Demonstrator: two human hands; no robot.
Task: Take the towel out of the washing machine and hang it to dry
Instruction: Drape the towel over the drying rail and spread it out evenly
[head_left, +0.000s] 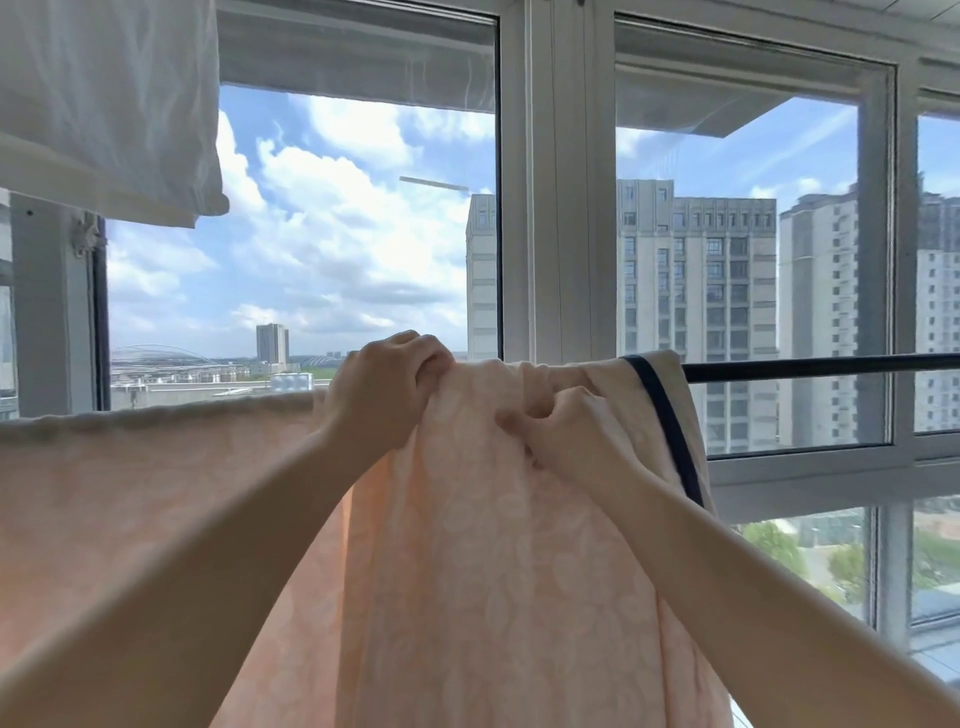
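A peach-coloured patterned towel (493, 561) with a dark blue edge band hangs over a black horizontal drying rod (821, 365) in front of the windows. Its cloth spreads far to the left along the rod and falls down past the bottom of the view. My left hand (387, 387) grips a bunched fold of the towel at the top of the rod. My right hand (566, 431) pinches the cloth just below the rod, a little to the right of the left hand. The towel hides the rod under both hands.
A white cloth (104, 104) hangs from above at the upper left. White-framed windows (558, 208) stand right behind the rod, with tall buildings and sky beyond. The bare part of the rod runs off to the right edge.
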